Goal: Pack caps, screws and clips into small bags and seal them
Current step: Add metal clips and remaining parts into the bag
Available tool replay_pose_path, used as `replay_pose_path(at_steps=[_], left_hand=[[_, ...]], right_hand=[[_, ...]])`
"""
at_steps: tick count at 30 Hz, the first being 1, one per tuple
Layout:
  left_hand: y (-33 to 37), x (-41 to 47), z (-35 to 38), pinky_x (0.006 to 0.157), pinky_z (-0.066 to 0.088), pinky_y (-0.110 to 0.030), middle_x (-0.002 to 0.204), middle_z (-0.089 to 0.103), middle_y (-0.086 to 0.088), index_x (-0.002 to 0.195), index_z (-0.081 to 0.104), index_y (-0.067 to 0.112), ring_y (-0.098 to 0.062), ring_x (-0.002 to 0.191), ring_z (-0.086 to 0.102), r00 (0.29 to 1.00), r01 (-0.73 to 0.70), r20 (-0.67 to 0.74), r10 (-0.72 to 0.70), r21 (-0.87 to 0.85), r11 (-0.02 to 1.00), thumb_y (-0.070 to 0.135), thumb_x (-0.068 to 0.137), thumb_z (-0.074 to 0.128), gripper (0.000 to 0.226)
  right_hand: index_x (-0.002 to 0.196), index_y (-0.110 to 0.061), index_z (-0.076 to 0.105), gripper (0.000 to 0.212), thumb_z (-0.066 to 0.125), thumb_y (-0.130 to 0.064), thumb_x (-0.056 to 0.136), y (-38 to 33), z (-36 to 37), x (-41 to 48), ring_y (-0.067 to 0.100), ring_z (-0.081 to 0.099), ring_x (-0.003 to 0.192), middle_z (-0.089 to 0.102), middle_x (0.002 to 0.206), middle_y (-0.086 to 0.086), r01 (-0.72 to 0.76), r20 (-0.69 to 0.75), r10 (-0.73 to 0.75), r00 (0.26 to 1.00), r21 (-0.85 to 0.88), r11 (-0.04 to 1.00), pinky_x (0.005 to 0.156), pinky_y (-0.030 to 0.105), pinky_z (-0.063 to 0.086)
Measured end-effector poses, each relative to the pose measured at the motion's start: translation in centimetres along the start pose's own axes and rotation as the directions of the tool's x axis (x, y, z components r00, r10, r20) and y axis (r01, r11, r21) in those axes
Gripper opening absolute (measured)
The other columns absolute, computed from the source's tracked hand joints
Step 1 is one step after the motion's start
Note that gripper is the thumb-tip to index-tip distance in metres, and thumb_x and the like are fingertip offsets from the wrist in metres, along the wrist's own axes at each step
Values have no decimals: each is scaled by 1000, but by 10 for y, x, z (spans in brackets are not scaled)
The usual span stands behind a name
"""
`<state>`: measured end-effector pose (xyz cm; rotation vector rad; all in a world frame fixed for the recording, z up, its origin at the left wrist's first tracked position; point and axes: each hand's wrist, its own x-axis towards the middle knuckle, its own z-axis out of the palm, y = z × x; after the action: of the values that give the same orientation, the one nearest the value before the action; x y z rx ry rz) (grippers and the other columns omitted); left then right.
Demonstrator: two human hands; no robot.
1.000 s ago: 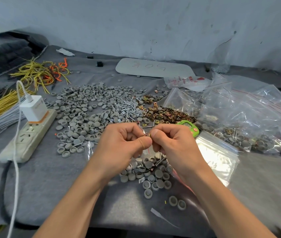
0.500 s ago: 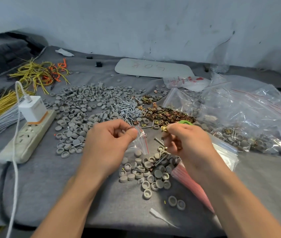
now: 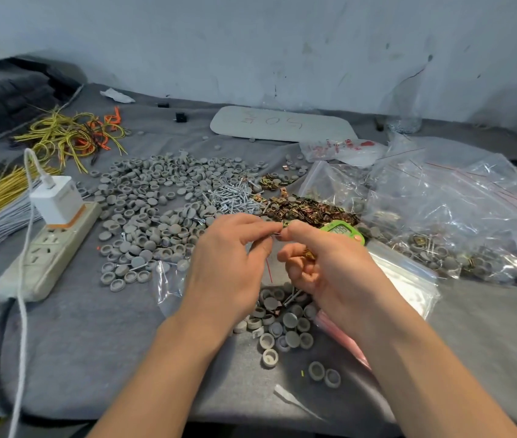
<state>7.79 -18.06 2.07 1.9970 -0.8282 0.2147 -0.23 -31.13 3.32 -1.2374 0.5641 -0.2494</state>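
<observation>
1. Clear plastic with a thin red line, the small bag (image 3: 269,270) hangs between the two hands. It is above a heap of caps (image 3: 284,324) on the grey cloth (image 3: 93,343), and the hands hide most of it.
2. The left hand (image 3: 225,263) pinches the bag's top edge between thumb and forefinger. The right hand (image 3: 329,273) pinches the same edge from the other side, fingertips almost meeting.
3. A brass clip (image 3: 308,255) sits tucked in the right hand's curled lower fingers.
4. Behind the hands lie a broad spread of loose caps (image 3: 156,197), silver screws (image 3: 231,200) and a brown-gold clip pile (image 3: 307,210).
5. A green device (image 3: 342,230) with a display shows just behind the right thumb, partly covered.
6. To the right are crumpled clear bags (image 3: 440,197) and filled bags (image 3: 440,254). Flat empty bags (image 3: 408,279) lie beside the right wrist.
7. To the left stands a power strip (image 3: 45,248) with a white charger (image 3: 58,200), near yellow wires (image 3: 61,134).
</observation>
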Motion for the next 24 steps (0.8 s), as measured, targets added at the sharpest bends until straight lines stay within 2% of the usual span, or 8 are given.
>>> replay_pose_path(at_steps=[4,7,10,12,16,19,21,24], left_hand=[[4,-2,0,102,40,-21,118,64,23,118,74,42,5,112,53,998,16,54,-17,25,1000,32,90,75,29],[-2,1,-13,114,35,-28,140,55,26,140,56,49,5,129,47,988,72,138,-74,17,997,32,81,75,64],[-11,4,-28,122,28,-40,161,30,20,156,24,51,-6,147,30,922,47,366,-129,224,973,43,69,66,96],[-14,2,-27,127,18,-43,166,19,15,160,7,46,-10,153,20,882,-24,444,-157,376,926,56,70,63,106],[-13,1,-16,126,7,-41,158,40,12,161,3,43,-13,146,33,905,33,384,-183,365,930,49,76,66,106],[-13,2,-16,125,14,-46,149,49,14,158,3,50,-20,144,36,906,94,364,-214,321,942,35,80,73,106],[-15,2,-18,121,33,-55,146,52,13,155,5,57,-25,141,44,902,122,375,-213,252,960,28,75,76,111],[-19,1,-19,83,58,-30,127,61,13,150,14,64,-3,100,65,913,133,366,-178,143,981,21,73,81,111]], right_hand=[[83,-6,71,16,64,-4,98,5,1,0,10,45,45,61,64,6,23,-18,-24,1000,-13,1000,37,15,33],[86,-5,71,11,67,-4,96,3,-2,3,8,44,42,61,59,4,38,-105,-37,994,1,999,37,15,32],[83,-16,78,9,76,-15,92,4,-6,6,5,54,47,67,60,-2,123,-213,-193,958,-303,945,48,20,40],[78,-25,80,11,79,-21,88,6,-4,9,-1,56,48,68,59,-10,178,-191,-338,922,-566,805,50,17,42],[77,-32,80,9,83,-30,85,13,2,16,-2,55,48,63,56,-16,183,-101,-369,924,-730,659,43,12,34],[93,-32,83,5,80,-32,90,15,8,22,-1,51,45,59,58,-14,213,-5,-342,940,-772,598,45,12,32],[100,-30,83,10,75,-28,93,14,14,25,-3,50,42,57,52,-18,293,92,-335,938,-727,621,41,8,31],[99,-29,84,16,70,-22,96,12,20,24,-2,51,42,59,49,-24,376,200,-326,924,-629,680,43,6,33]])
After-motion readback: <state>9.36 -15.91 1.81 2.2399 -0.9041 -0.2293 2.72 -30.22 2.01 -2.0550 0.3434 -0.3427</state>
